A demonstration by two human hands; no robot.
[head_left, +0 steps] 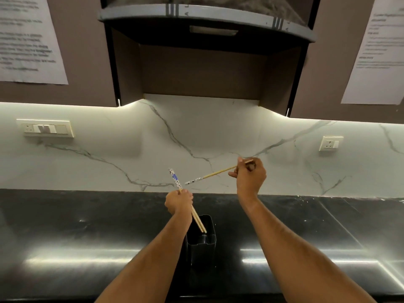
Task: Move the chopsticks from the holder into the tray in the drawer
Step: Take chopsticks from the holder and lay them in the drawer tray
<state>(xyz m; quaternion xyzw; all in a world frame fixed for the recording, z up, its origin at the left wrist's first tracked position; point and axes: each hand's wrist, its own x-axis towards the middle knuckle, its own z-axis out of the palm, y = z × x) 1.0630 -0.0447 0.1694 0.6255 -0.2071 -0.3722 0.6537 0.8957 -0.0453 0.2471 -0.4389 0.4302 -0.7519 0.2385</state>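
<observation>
Two bare forearms reach up from the near edge of the dark, glossy surface [65, 248], one on each side of a black holder [202, 243] that stands upright near the middle of that edge. Just above the holder's open mouth, the left hand [179, 203] is curled in a fist round a pair of chopsticks [197, 219]; their plain wooden tips hang over the holder's opening, while the patterned blue-and-white ends stick up past the knuckles toward the marble backsplash [196, 136]. Whether the tips touch the holder's rim cannot be told. Higher up and to the right, the right hand [250, 176] pinches a single chopstick [215, 173] by its wooden end, so that it lies nearly level, its patterned end pointing left toward the pair without touching it. No drawer or tray shows. On the backsplash sit a switch plate [46, 128] toward the left and a socket [330, 143] toward the right.
</observation>
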